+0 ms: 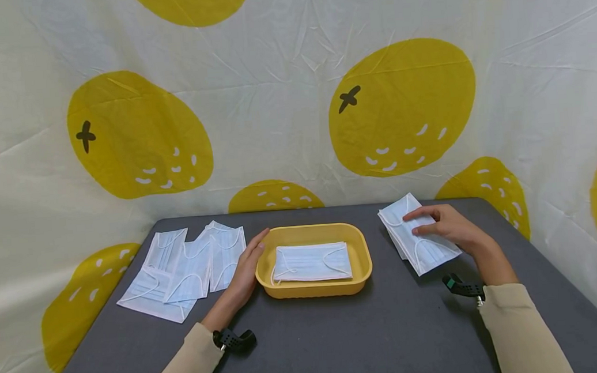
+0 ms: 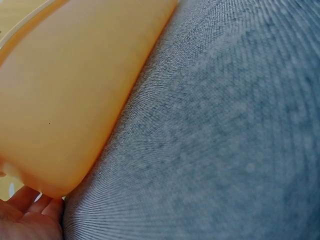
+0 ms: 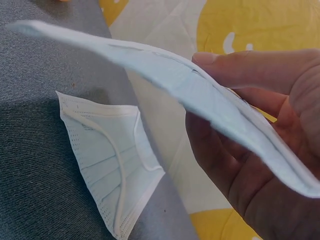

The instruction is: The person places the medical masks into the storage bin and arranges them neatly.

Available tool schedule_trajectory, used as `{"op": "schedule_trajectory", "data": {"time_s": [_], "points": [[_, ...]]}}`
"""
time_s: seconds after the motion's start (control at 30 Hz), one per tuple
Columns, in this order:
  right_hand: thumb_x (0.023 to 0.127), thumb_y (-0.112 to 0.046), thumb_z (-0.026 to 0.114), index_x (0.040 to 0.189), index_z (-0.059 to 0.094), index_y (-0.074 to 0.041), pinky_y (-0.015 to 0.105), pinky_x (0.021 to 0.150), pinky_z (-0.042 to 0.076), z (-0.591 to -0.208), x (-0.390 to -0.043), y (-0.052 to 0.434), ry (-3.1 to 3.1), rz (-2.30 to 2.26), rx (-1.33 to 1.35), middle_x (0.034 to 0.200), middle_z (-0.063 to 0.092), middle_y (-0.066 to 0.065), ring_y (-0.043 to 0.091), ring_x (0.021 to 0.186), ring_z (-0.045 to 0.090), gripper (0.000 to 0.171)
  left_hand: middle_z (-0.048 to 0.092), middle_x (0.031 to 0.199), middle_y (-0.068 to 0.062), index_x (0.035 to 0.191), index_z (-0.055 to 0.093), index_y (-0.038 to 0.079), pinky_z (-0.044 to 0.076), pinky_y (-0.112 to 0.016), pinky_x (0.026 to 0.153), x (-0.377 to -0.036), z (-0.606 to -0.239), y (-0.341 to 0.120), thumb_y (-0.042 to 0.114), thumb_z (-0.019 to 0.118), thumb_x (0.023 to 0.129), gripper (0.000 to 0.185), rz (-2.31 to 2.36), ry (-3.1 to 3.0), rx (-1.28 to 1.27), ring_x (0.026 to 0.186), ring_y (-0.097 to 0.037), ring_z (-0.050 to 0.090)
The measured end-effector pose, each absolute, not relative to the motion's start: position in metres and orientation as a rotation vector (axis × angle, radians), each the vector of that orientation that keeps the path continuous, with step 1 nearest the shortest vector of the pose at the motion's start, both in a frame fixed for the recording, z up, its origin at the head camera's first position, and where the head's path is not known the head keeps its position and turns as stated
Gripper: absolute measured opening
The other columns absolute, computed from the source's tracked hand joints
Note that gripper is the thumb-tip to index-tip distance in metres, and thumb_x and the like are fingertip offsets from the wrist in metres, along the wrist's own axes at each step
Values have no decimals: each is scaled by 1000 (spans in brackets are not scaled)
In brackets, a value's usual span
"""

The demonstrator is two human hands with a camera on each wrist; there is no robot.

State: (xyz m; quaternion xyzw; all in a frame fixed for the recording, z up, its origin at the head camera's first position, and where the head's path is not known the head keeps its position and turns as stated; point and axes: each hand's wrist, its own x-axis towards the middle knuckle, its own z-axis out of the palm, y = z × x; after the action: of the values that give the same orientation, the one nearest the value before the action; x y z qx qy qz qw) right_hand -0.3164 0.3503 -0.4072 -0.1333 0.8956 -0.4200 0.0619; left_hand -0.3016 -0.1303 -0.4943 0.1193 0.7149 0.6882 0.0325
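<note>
Pale blue pleated face mask (image 3: 200,95), a thin flat rectangle of soft non-woven fabric with white ear loops, is pinched in the right hand (image 1: 449,228) between thumb and fingers, lifted just off the small stack of matching masks (image 1: 423,253) on the right side of the dark grey worktop (image 1: 392,330). In the right wrist view it droops in a shallow curve from the grip, and another mask (image 3: 112,160) lies flat on the worktop below it, loops up.

The sheets are light and cling together, so I judge the main risk to be a second mask riding up with the held one, or the stack sliding out of line if a loop snags. The limp fabric could also fold or slip from such a light pinch, and a dangling ear loop might catch the rim of the shallow yellow plastic tray (image 1: 362,251) at the centre, where one mask (image 1: 311,262) already lies.

The left hand (image 1: 247,268) rests with straight fingers against the tray's left wall, holding nothing; a nudge there could shift the tray. More masks (image 1: 179,270) lie spread, overlapping, just left of that hand.
</note>
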Motion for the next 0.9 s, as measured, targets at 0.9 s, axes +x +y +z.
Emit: {"op": "schedule_trajectory", "data": {"time_s": [0.9], "points": [[93, -18, 76, 140, 62, -4, 51, 105, 36, -397, -314, 347, 2719, -1318, -371, 155, 43, 29, 41, 130, 39, 51, 28, 169, -5, 161, 35, 20, 17, -52, 130, -301, -496, -131, 28, 32, 114, 48, 2098, 2229, 343, 159, -28, 23]]}}
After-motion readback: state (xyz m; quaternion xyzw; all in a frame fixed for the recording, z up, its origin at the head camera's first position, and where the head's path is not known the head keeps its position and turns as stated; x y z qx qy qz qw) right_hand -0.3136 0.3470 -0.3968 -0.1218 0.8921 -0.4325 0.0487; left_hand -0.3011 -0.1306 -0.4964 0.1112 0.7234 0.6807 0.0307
